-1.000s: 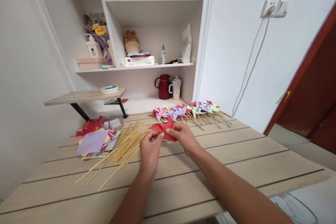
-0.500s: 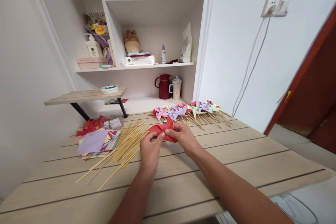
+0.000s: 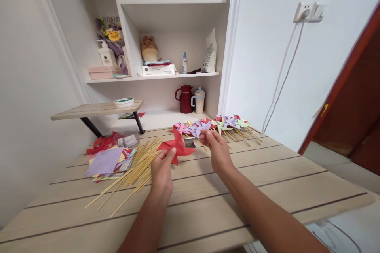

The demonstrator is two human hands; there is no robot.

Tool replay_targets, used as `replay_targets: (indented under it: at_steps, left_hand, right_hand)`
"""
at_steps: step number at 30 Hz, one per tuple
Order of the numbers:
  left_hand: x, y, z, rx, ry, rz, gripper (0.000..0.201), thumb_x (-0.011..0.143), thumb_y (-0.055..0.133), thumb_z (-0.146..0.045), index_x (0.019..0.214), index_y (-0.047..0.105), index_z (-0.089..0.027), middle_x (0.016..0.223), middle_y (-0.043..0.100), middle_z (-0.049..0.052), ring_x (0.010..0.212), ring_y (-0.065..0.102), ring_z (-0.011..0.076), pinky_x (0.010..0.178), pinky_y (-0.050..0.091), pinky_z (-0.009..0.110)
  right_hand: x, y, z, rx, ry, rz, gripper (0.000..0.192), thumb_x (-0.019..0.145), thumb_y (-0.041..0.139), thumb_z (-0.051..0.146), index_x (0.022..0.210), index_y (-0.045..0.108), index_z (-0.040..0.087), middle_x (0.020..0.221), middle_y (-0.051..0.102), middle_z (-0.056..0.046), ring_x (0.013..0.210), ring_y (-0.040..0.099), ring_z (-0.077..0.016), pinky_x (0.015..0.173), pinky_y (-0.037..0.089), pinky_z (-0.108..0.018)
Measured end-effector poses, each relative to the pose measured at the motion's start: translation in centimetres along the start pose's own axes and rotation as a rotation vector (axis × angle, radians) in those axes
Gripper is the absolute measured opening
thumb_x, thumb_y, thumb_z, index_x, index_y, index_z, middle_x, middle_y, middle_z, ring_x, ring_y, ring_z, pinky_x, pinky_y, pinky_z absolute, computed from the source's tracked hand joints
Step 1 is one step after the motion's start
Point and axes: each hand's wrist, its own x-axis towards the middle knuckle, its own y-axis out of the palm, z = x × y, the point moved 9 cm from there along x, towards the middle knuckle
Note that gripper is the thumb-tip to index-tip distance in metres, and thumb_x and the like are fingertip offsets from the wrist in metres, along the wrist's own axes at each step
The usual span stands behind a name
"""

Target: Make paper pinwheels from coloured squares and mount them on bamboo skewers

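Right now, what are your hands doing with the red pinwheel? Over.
Left hand pinching red paper pinwheel at its middle. Right hand off it, fingertips beside small clear box. Bamboo sticks lying loose left of pinwheel.

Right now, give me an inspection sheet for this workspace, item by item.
Surface: pale plank table.
Job's things: red paper pinwheel; small box beside it.
Clutter: bamboo sticks, coloured paper stack, finished pinwheels.
Grippers: left hand pinches the red pinwheel; right hand reaches toward the finished pinwheels, grip unclear.
Cables: white cord from the wall socket.
Surroundings: white shelves, red jug.
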Motion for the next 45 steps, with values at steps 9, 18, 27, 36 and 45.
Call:
replay_targets:
  at_steps: [9,18,27,36,45]
  left_hand:
    - [0.6,-2.3,-0.5,-0.098,-0.024,-0.189,0.032,0.054,0.093,-0.024,0.076,0.071,-0.016,0.076,0.07,-0.001,0.072,0.061,0.0107,0.07,0.046,0.023]
    - [0.4,-1.8,-0.9,-0.106,0.003,-0.165,0.03,0.054,0.091,-0.028,0.071,0.07,-0.015,0.072,0.069,-0.001,0.066,0.06,0.0106,0.064,0.046,0.023]
    - [0.9,-2.2,-0.1,-0.091,0.018,-0.151,0.036,0.049,0.092,-0.033,0.072,0.072,-0.015,0.075,0.071,0.001,0.069,0.062,0.0128,0.066,0.047,0.025]
    - [0.8,-2.2,0.2,-0.071,0.005,-0.155,0.034,0.054,0.091,-0.032,0.077,0.073,-0.015,0.079,0.073,0.002,0.073,0.064,0.0137,0.07,0.048,0.026]
    - [0.7,-2.4,0.4,-0.067,-0.027,-0.171,0.033,0.055,0.091,-0.031,0.077,0.073,-0.015,0.077,0.072,0.001,0.072,0.065,0.0139,0.069,0.048,0.026]
  right_hand:
    - [2.3,-1.8,-0.9,-0.402,-0.026,0.003,0.038,0.088,0.052,0.051,0.09,0.068,0.017,0.058,0.05,0.004,0.048,0.038,-0.0115,0.046,0.03,-0.025]
    - [3.9,2.7,-3.4,-1.174,-0.15,0.283,0.015,0.084,0.063,0.025,0.087,0.078,0.021,0.097,0.069,-0.007,0.088,0.063,-0.0204,0.07,0.041,-0.028]
    - [5.0,4.5,-5.4,-1.62,-0.172,0.475,0.017,0.09,0.064,0.024,0.093,0.08,0.019,0.11,0.069,-0.013,0.101,0.067,-0.0258,0.07,0.042,-0.028]
    - [5.6,4.6,-7.0,-1.668,-0.154,0.527,0.018,0.089,0.064,0.019,0.097,0.079,0.013,0.111,0.071,-0.017,0.097,0.069,-0.0264,0.073,0.045,-0.029]
    - [6.7,1.7,-7.3,-1.421,-0.075,0.409,0.02,0.088,0.061,0.02,0.089,0.081,0.017,0.099,0.076,-0.008,0.083,0.068,-0.0175,0.066,0.042,-0.023]
